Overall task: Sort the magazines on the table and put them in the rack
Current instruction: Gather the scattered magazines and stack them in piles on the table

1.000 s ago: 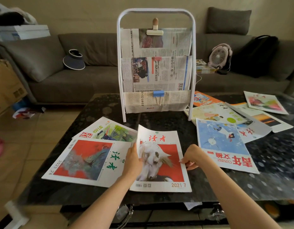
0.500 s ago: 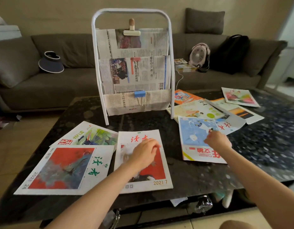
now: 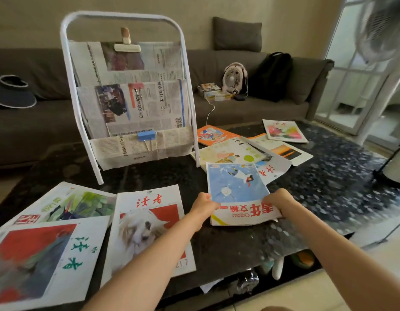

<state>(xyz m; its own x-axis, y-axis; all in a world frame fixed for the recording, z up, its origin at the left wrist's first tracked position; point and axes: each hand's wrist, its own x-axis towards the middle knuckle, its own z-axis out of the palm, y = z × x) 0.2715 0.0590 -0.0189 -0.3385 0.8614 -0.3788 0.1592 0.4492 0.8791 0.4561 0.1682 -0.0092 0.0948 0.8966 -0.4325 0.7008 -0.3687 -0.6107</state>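
The dark bench [image 3: 228, 243] carries the white rack [image 3: 120, 15] at its back. To the rack's front-right, the blue-covered magazine [image 3: 236, 185] lies nearly flat. Left hand [image 3: 203, 206] and right hand [image 3: 281, 203] pinch its near corners. This looks like a pickup, and a lift clear comes next.

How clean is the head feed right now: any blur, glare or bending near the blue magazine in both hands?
Head view: the blue magazine, left hand and right hand look fairly sharp; the red magazine at lower left and the standing fan at upper right are smeared; daylight from the glass door puts sheen on the table at right; the wide lens bows the rack.
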